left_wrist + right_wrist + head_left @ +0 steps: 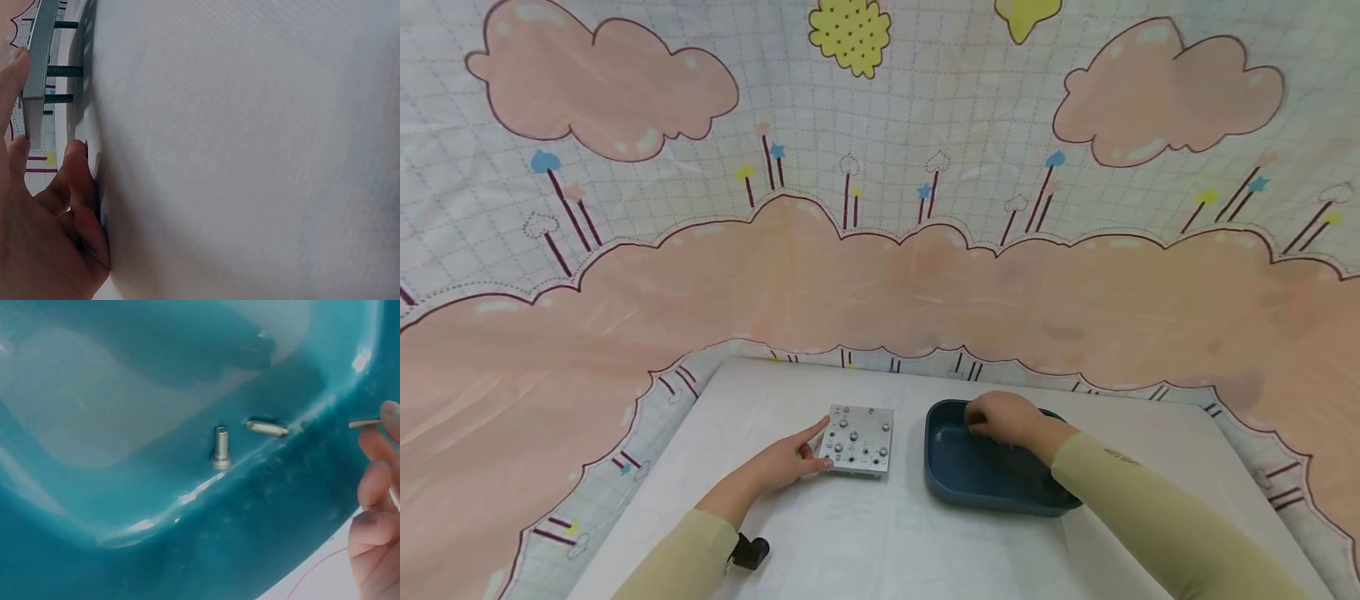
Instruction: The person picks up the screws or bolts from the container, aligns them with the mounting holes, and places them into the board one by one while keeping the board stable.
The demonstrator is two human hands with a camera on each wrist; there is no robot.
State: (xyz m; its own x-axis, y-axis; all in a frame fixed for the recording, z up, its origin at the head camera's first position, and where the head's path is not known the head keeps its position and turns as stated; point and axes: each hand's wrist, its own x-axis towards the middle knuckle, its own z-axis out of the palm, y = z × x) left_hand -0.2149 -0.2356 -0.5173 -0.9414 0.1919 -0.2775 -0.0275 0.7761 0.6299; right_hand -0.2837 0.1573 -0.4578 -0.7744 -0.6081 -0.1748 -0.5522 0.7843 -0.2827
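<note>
My left hand (778, 462) is at the left side of a square metal plate (870, 425), forefinger and thumb spread and touching its edge. Several bolts sit in the plate's face; in the left wrist view their threaded ends (65, 71) stick out beneath it. My right hand (1003, 417) is over a dark blue tray (934, 479). Between its fingertips it pinches a thin brass-coloured pin (364, 424), seen in the right wrist view. A cap screw (221, 449) and a short silver dowel pin (267, 428) lie on the tray's floor.
Both things stand on a white-covered table (880, 542), the tray right of the plate. A black object (749, 552) shows by the left wrist. Behind the table hangs a patterned cloth (910, 283) with clouds.
</note>
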